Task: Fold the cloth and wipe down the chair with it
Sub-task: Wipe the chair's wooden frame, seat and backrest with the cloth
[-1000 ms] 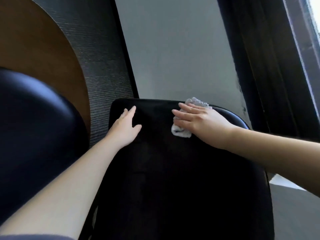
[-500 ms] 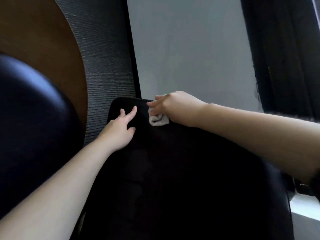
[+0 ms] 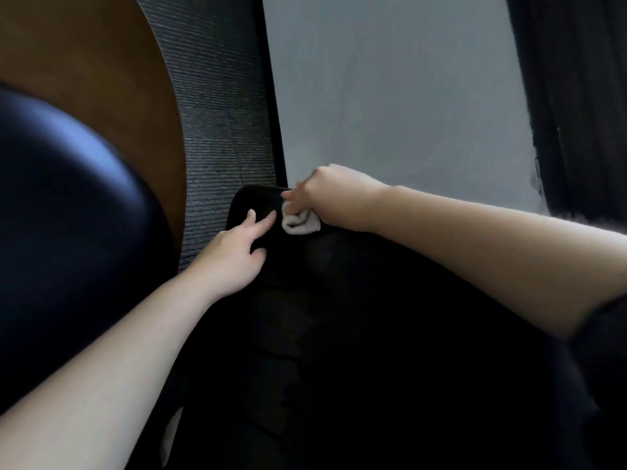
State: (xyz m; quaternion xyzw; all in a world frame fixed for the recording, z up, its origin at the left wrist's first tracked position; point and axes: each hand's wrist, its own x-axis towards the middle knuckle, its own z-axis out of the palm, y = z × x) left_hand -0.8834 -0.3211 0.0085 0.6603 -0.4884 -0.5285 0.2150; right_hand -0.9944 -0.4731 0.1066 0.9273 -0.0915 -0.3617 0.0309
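Two hands: both on chair (image 3: 339,334) back, at its top corner on person's left.
Right hand (image 3: 334,195): fingers curled, clamped on cloth (image 3: 301,222); knuckles up.
Left hand (image 3: 237,252): fingers (image 3: 266,221) straight, slightly apart, flat on fabric just beside cloth; prob. bracing.
Cloth: small pale grey pad, soft, folded/bunched thick, pressed on chair's upper edge.
Chair: black, matte, rounded corners, looks padded.
Progress: fold appears done; wiping in hand at upper back; rest of back, seat etc. likely left; can't tell what's clean.
Surrounds: prob. 2nd chair (image 3: 68,232), glossy dark, domed, at left; round brown wood table (image 3: 84,96); ribbed grey carpet (image 3: 220,113); plain grey wall (image 3: 390,96); dark curtain (image 3: 576,96).
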